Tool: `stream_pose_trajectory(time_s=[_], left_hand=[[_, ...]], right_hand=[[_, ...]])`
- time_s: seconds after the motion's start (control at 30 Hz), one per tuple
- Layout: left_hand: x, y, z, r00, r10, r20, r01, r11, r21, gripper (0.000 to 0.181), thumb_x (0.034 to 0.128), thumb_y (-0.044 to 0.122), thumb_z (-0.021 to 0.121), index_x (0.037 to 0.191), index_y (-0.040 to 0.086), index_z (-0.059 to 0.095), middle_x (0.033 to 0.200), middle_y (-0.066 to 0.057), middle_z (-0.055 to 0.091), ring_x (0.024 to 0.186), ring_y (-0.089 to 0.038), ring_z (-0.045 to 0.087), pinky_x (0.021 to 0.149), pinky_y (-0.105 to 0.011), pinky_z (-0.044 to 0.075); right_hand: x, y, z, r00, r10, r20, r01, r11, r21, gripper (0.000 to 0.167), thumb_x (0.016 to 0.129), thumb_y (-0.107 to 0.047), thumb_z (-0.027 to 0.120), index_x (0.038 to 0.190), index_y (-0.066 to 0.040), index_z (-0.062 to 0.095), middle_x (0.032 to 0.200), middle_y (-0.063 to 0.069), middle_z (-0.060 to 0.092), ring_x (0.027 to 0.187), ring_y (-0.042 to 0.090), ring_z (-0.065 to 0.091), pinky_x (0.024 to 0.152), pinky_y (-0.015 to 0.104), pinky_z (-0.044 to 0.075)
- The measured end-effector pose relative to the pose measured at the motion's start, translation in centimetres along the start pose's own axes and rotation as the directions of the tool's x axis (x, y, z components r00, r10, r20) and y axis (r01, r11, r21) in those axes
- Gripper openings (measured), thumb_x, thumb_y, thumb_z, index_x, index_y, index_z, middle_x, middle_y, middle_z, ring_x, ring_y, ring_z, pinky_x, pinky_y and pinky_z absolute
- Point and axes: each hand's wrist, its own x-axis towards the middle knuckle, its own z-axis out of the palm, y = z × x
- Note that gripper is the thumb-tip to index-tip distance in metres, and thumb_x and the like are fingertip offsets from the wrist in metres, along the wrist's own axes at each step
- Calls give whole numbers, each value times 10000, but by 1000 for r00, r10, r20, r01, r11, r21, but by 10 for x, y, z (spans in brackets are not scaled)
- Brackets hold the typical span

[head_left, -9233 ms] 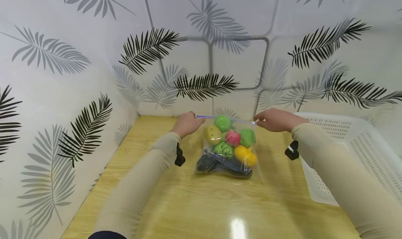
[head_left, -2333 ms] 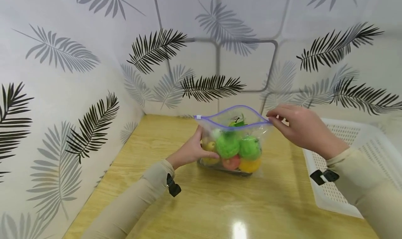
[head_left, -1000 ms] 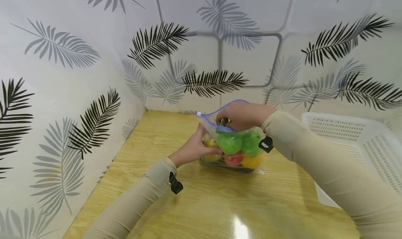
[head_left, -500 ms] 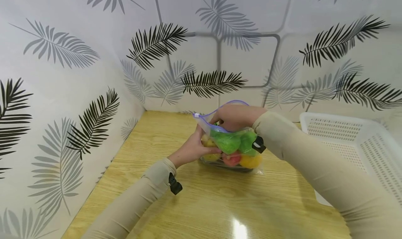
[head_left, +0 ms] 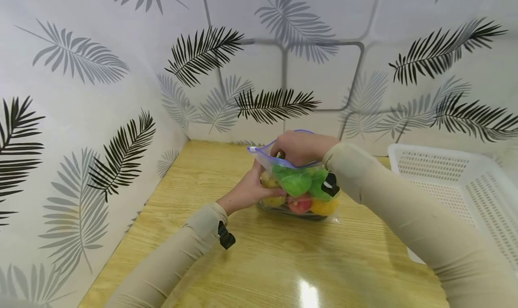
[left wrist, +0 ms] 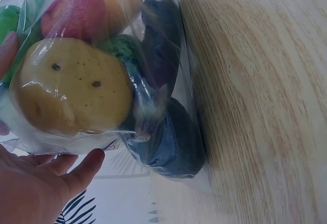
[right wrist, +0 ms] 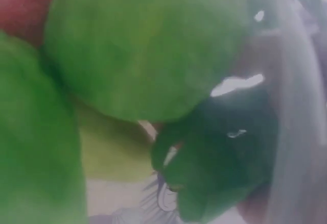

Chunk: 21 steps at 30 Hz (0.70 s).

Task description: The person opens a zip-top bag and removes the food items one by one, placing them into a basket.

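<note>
A clear zip bag (head_left: 264,158) with a purple seal and white slider stands unzipped on the table, full of produce. My left hand (head_left: 252,192) grips its left side, thumb in front. My right hand (head_left: 304,148) is in the bag's mouth, fingers curled at a dark green, lobed vegetable (right wrist: 225,152), largely hidden. Light green round items (head_left: 297,185) lie below that hand. Under them sit a red round fruit (head_left: 300,204) and a yellow-orange one (head_left: 325,206). In the left wrist view a potato (left wrist: 71,89) is near my fingers, with dark long vegetables (left wrist: 171,145) along the bottom.
A white perforated plastic basket (head_left: 430,158) stands at the right, partly behind my right sleeve. The wood-grain table (head_left: 243,263) meets leaf-patterned walls (head_left: 315,74) at the back and left.
Earlier both hands held the top edge of the flat, zipped bag. Then it stood unzipped, and my right hand moved from its right corner into the mouth. Over the last second it shifted slightly left.
</note>
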Motion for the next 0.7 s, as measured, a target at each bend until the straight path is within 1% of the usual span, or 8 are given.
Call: stream_pose_trajectory(time_s=[0.07,0.2,0.3,0.4,0.47,0.57,0.63,0.7], left_hand=[[0,-2,0,1000,3,-2,-3,1000,-8,1107,804,194,872,1542,482,99,1574,131,333,1455,-128,340,1183,-461,319],[0,-3,0,1000,-6,-5,6,1000,-26,1083,801,220,875,1507,525,113,1542,142,358,1412,-106,387,1136,-429,387],[1,-4,1,1000,-10,-12,10,999,-33,1024,801,238,875,1488,466,151,1515,109,380,1393,-117,407,1119,-422,405],[0,-5,1,999,-26,-19,26,999,-30,970,801,277,874,1465,401,179,1492,85,393,1375,-126,427,1112,-417,409],[0,-5,1,999,-37,-24,37,999,-23,935,800,301,873,1446,365,200,1469,67,408,1354,-137,450,1104,-420,416],[0,-5,2,999,-39,-28,38,999,-19,929,800,304,874,1441,343,202,1466,47,417,1344,-153,466,1111,-426,412],[1,-5,2,999,-29,-29,29,999,-24,949,803,279,874,1455,345,188,1478,41,419,1360,-162,454,1129,-437,395],[1,-4,2,999,-20,-28,19,999,-31,993,805,249,873,1485,352,157,1500,36,416,1387,-172,428,1153,-454,367]], right_hand=[[-1,0,1,1000,-13,-15,13,1000,2,345,895,56,609,1069,-187,779,1015,-1,751,886,161,687,821,361,583],[-3,0,1,999,9,-36,-10,1000,-14,369,884,42,613,1108,-206,772,1046,-18,740,882,143,660,806,344,574],[-8,0,-3,997,15,-72,-17,1000,-26,444,848,43,576,1149,-224,765,1106,-22,735,863,141,623,769,310,538],[-15,2,-7,993,-5,-121,2,999,-32,500,786,54,546,1149,-212,766,1089,-13,739,787,160,574,702,302,481],[-22,3,-12,988,-23,-150,18,999,-33,471,785,39,568,1143,-193,766,1074,-7,747,779,148,585,715,305,488],[-34,3,-20,981,-24,-192,19,999,-28,380,822,-2,633,1138,-172,760,1016,-7,741,767,132,589,724,312,506],[-43,3,-27,974,-24,-226,22,1000,-14,316,859,-42,660,1134,-169,752,900,-12,708,719,121,557,688,315,501],[-53,5,-33,961,-40,-273,38,999,-12,277,882,-72,675,1132,-168,746,759,-26,613,647,113,477,634,307,457]])
